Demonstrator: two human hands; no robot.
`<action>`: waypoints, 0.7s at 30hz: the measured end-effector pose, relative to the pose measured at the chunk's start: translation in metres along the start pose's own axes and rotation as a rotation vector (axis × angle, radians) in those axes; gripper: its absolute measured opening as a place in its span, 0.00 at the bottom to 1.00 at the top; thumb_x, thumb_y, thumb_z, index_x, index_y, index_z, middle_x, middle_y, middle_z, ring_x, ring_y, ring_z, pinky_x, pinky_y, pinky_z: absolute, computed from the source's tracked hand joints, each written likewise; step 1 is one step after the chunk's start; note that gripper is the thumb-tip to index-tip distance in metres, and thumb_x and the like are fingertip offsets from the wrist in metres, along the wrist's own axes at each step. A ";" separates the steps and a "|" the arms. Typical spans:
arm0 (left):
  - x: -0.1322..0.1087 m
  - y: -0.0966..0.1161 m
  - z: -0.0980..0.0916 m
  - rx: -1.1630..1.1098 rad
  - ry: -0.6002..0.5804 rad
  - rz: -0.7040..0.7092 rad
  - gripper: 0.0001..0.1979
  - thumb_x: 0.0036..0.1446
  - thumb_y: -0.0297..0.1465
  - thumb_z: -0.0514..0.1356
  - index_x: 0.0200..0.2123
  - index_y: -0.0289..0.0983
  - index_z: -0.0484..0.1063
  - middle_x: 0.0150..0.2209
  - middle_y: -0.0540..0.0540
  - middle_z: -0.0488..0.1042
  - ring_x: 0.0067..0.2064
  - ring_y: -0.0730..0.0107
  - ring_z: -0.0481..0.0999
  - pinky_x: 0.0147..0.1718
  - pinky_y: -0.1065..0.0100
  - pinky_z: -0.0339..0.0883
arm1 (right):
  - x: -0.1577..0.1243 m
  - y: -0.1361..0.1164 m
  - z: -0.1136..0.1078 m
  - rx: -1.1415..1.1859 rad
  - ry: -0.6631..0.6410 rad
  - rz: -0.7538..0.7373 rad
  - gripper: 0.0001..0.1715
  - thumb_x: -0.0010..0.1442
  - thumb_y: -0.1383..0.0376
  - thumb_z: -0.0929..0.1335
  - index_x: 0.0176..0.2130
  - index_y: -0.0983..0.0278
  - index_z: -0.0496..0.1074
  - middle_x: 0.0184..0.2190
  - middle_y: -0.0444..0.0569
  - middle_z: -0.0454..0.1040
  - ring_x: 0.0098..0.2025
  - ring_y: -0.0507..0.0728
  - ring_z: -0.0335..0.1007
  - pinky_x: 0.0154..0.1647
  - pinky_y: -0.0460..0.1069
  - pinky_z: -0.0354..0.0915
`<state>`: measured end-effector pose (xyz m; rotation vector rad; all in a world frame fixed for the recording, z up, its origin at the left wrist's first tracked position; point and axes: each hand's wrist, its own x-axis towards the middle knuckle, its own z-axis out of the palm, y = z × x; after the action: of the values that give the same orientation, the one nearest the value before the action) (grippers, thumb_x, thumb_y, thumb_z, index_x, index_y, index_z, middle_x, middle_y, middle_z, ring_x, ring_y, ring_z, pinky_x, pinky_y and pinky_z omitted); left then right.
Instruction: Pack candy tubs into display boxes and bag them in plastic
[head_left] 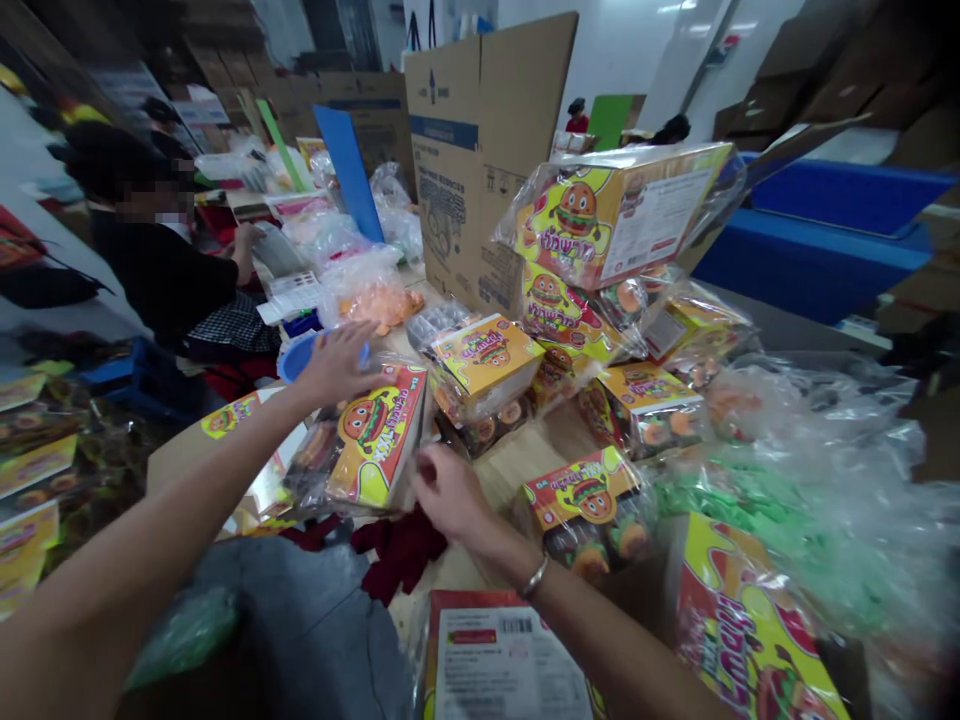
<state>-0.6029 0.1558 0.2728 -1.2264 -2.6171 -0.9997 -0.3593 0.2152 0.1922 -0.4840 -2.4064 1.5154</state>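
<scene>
A plastic-wrapped burger-toy box point(379, 435), red and yellow with a smiling burger on it, lies tilted between my hands. My left hand point(341, 362) is over its far left corner, fingers stretched out and apart. By the right edge of the same box is my right hand point(451, 490), its fingers curled in. Whether they pinch the clear wrapping there is hidden. A bracelet point(535, 578) circles my right wrist. Beyond my left fingers sits a blue basin point(298, 357), partly covered by that hand.
Wrapped burger boxes point(491, 360) stand behind, with a taller stack point(619, 215) at the right. A big carton point(487, 165) rises at the back. Clear bags of green pieces point(772, 520) lie right. A dark red cloth point(401, 550) lies near me. A co-worker point(146, 240) sits left.
</scene>
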 end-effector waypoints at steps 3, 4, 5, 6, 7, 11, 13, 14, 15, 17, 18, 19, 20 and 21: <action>-0.035 -0.010 -0.006 0.186 0.052 -0.124 0.50 0.41 0.56 0.66 0.63 0.33 0.61 0.60 0.29 0.66 0.63 0.33 0.61 0.59 0.42 0.54 | 0.038 0.001 -0.007 0.010 0.208 -0.152 0.35 0.60 0.56 0.68 0.62 0.67 0.59 0.58 0.61 0.64 0.61 0.63 0.61 0.62 0.58 0.60; -0.043 -0.016 -0.007 0.164 0.020 -0.228 0.50 0.44 0.58 0.63 0.63 0.32 0.61 0.56 0.29 0.69 0.59 0.34 0.66 0.56 0.43 0.59 | 0.053 0.000 -0.008 0.027 0.243 -0.200 0.39 0.61 0.55 0.68 0.64 0.68 0.56 0.62 0.62 0.60 0.65 0.63 0.55 0.66 0.59 0.55; -0.048 -0.022 -0.007 0.116 -0.036 -0.311 0.49 0.45 0.59 0.61 0.62 0.31 0.62 0.52 0.30 0.72 0.55 0.37 0.70 0.53 0.45 0.63 | 0.068 -0.001 -0.008 0.043 0.257 -0.237 0.40 0.61 0.55 0.67 0.65 0.69 0.54 0.64 0.63 0.57 0.68 0.63 0.50 0.68 0.58 0.51; -0.051 -0.027 -0.007 0.046 -0.098 -0.356 0.48 0.46 0.59 0.60 0.61 0.31 0.64 0.49 0.32 0.74 0.50 0.40 0.74 0.50 0.47 0.66 | 0.083 -0.002 -0.008 0.062 0.250 -0.257 0.41 0.61 0.56 0.68 0.66 0.69 0.53 0.65 0.63 0.55 0.69 0.62 0.48 0.69 0.58 0.49; -0.053 -0.033 -0.008 -0.045 -0.144 -0.369 0.47 0.45 0.59 0.60 0.60 0.32 0.65 0.48 0.34 0.75 0.48 0.44 0.75 0.49 0.49 0.67 | 0.096 -0.003 -0.009 0.087 0.223 -0.257 0.41 0.60 0.56 0.68 0.66 0.69 0.53 0.65 0.62 0.56 0.68 0.62 0.50 0.69 0.58 0.50; -0.081 -0.048 -0.010 -0.459 0.104 -0.482 0.41 0.47 0.51 0.63 0.61 0.38 0.63 0.56 0.39 0.72 0.55 0.52 0.73 0.52 0.56 0.68 | 0.123 0.004 -0.016 0.171 0.076 -0.166 0.37 0.57 0.56 0.71 0.61 0.65 0.61 0.55 0.55 0.70 0.54 0.60 0.69 0.58 0.55 0.65; -0.114 -0.047 -0.007 -0.592 0.387 -0.736 0.34 0.51 0.49 0.61 0.58 0.39 0.65 0.57 0.41 0.71 0.57 0.53 0.71 0.51 0.58 0.70 | 0.121 0.009 -0.017 0.201 0.082 -0.122 0.32 0.56 0.54 0.71 0.56 0.64 0.64 0.47 0.51 0.75 0.46 0.58 0.73 0.51 0.53 0.68; -0.133 -0.044 -0.003 -0.647 0.478 -0.872 0.31 0.52 0.48 0.60 0.56 0.39 0.67 0.54 0.41 0.73 0.56 0.52 0.72 0.48 0.57 0.72 | 0.117 0.011 -0.017 0.231 0.096 -0.097 0.30 0.56 0.54 0.71 0.54 0.64 0.65 0.44 0.50 0.76 0.44 0.57 0.74 0.49 0.52 0.69; -0.151 -0.039 0.002 -0.716 0.502 -0.983 0.29 0.53 0.48 0.58 0.53 0.38 0.69 0.51 0.41 0.75 0.53 0.50 0.74 0.44 0.55 0.74 | 0.113 0.012 -0.016 0.274 0.098 -0.070 0.28 0.56 0.54 0.71 0.52 0.64 0.65 0.43 0.49 0.76 0.43 0.57 0.74 0.48 0.52 0.70; -0.180 -0.025 0.014 -0.943 0.426 -1.109 0.25 0.55 0.49 0.56 0.49 0.39 0.71 0.42 0.41 0.79 0.46 0.48 0.78 0.38 0.52 0.77 | 0.103 0.013 -0.013 0.377 0.061 -0.013 0.24 0.57 0.54 0.70 0.49 0.63 0.64 0.42 0.50 0.77 0.44 0.58 0.75 0.46 0.51 0.71; -0.190 -0.018 0.019 -1.055 0.390 -1.138 0.23 0.55 0.49 0.56 0.46 0.39 0.72 0.38 0.42 0.79 0.43 0.47 0.79 0.37 0.51 0.77 | 0.098 0.012 -0.012 0.415 0.037 0.011 0.23 0.58 0.55 0.69 0.48 0.62 0.64 0.43 0.50 0.77 0.44 0.58 0.75 0.46 0.51 0.72; -0.196 -0.010 0.023 -1.154 0.378 -1.159 0.21 0.54 0.48 0.57 0.45 0.40 0.72 0.36 0.44 0.80 0.42 0.47 0.80 0.37 0.51 0.78 | 0.092 0.011 -0.012 0.437 0.017 0.024 0.22 0.58 0.55 0.69 0.48 0.62 0.64 0.43 0.50 0.77 0.45 0.58 0.75 0.46 0.52 0.72; -0.199 -0.003 0.025 -1.216 0.388 -1.173 0.20 0.54 0.46 0.58 0.44 0.41 0.73 0.35 0.44 0.80 0.42 0.47 0.80 0.37 0.51 0.78 | 0.085 0.010 -0.012 0.448 0.009 0.026 0.22 0.57 0.55 0.69 0.48 0.61 0.63 0.43 0.50 0.77 0.45 0.59 0.75 0.46 0.52 0.72; -0.201 0.003 0.025 -1.233 0.405 -1.167 0.19 0.52 0.44 0.60 0.44 0.41 0.73 0.35 0.45 0.80 0.44 0.47 0.80 0.39 0.51 0.78 | 0.077 0.009 -0.013 0.456 0.015 0.020 0.23 0.56 0.55 0.69 0.47 0.61 0.63 0.43 0.50 0.77 0.44 0.59 0.75 0.46 0.52 0.72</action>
<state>-0.4603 0.0400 0.1879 0.7850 -2.0733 -2.7798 -0.4230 0.2604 0.1927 -0.4136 -1.9552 1.9803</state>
